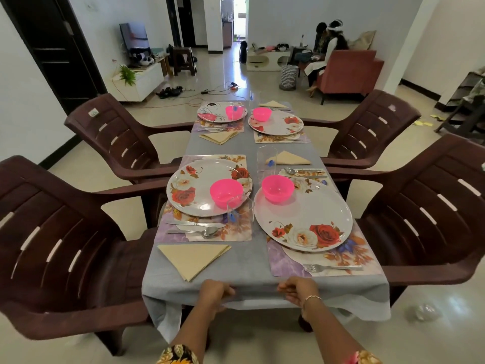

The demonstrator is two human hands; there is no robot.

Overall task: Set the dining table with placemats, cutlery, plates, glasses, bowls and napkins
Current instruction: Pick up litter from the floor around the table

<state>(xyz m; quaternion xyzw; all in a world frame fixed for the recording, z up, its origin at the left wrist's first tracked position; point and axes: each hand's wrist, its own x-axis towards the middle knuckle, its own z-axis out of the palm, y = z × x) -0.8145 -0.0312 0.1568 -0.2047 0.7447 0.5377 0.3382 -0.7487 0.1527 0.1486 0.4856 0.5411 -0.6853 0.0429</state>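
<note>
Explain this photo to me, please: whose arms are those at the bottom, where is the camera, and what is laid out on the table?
No machine here: the arms belong to a person, and the one wide-angle camera sits on that person's head, looking forward and down. So you see what they see. The left hand and right hand each grip the near edge of the grey tablecloth, fingers curled round the fabric. On the cloth are four places. Each has a flowered placemat, a rose-patterned plate, a pink bowl sitting on the plate, a clear glass, a folded yellow napkin and cutlery, such as the fork on the near right placemat. Four brown plastic chairs stand along the two long sides.
</note>
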